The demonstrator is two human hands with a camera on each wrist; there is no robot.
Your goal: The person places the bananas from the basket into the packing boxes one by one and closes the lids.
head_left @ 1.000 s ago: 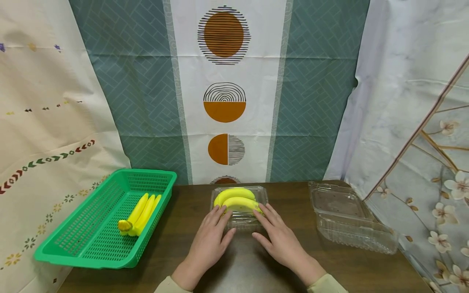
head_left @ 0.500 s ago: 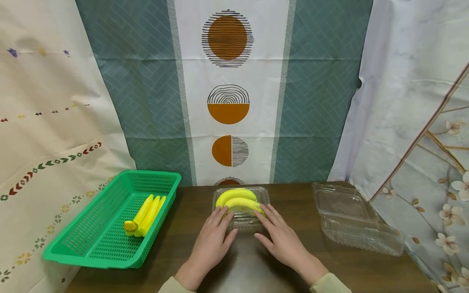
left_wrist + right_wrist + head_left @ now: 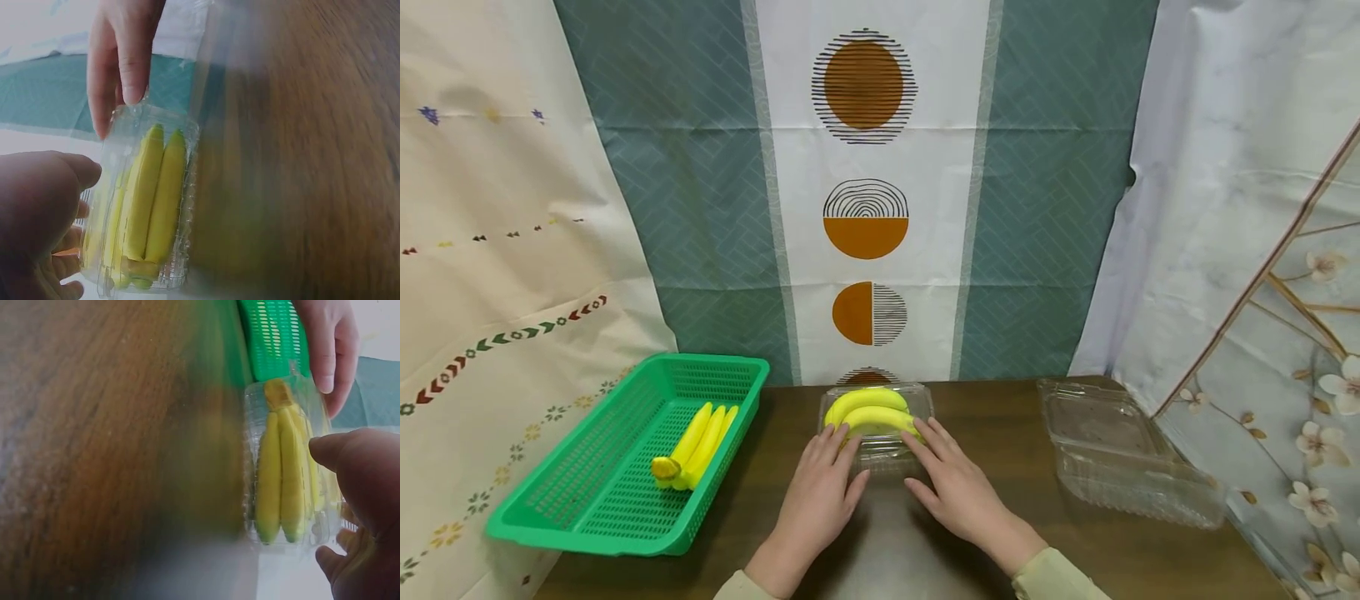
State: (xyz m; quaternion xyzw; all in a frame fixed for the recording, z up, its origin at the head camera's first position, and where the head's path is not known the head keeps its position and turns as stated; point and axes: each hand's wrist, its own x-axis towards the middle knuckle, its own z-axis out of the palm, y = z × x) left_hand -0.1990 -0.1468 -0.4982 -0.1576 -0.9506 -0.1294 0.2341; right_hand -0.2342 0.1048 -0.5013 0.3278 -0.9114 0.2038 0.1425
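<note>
A clear plastic clamshell box (image 3: 883, 461) sits on the table in front of me, holding yellow bananas (image 3: 867, 402). In the left wrist view, the bananas (image 3: 149, 194) lie side by side behind the transparent wall, and the lid appears down. My left hand (image 3: 818, 492) rests its extended fingers on the box's near left top edge. At the near right top edge lie the fingers of my right hand (image 3: 957, 487), also extended. Both thumbs point inward at the front of the box, apart from each other. Fingertips cover part of the lid's near edge.
A green perforated basket (image 3: 587, 543) stands on the left with another bunch of bananas (image 3: 696, 450) in it. A second clear plastic box (image 3: 1138, 487) is on the right side of the brown table (image 3: 1000, 442). Patterned curtains (image 3: 1060, 208) hang behind and at both sides.
Over the last half second, both hands and the box of bananas have shifted slightly left across the table. The basket and the second box have stayed put.
</note>
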